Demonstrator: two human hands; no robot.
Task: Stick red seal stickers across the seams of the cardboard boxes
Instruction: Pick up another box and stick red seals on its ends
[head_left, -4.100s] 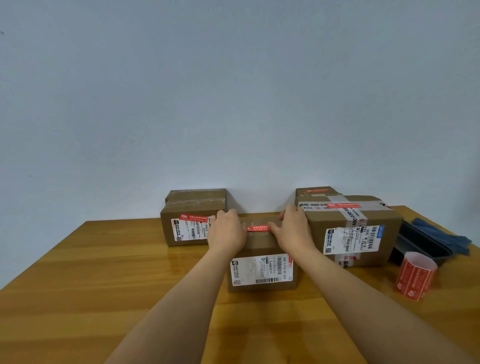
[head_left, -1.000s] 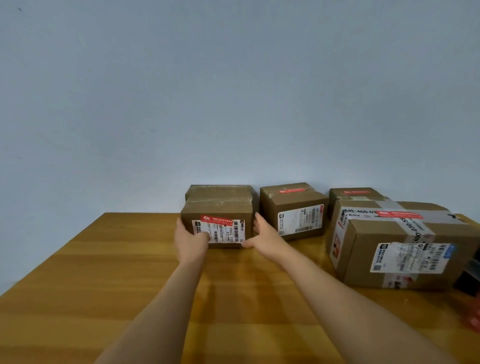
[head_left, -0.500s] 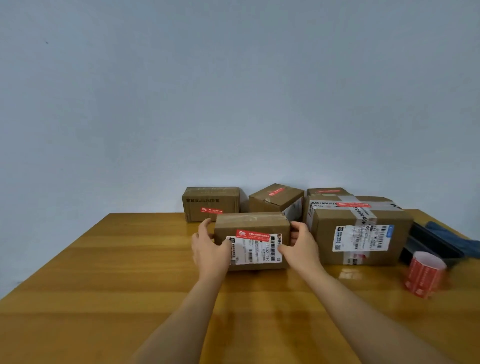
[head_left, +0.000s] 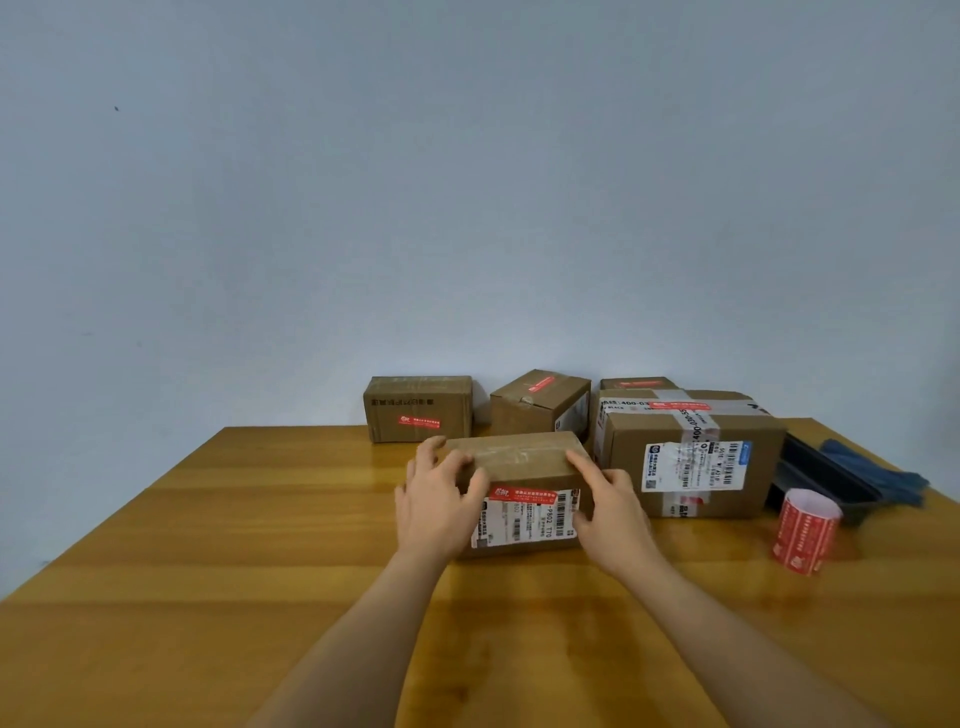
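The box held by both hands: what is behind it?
Behind the held box stands a tilted box with a red sticker on top. Its lower front is hidden.

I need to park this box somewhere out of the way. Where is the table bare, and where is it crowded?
Bare: the whole left side of the table, left of the left hand and the far-left box, plus the near strip around the forearms. Crowded: the back right, where the tilted box, large taped box, black tray and sticker roll cluster.
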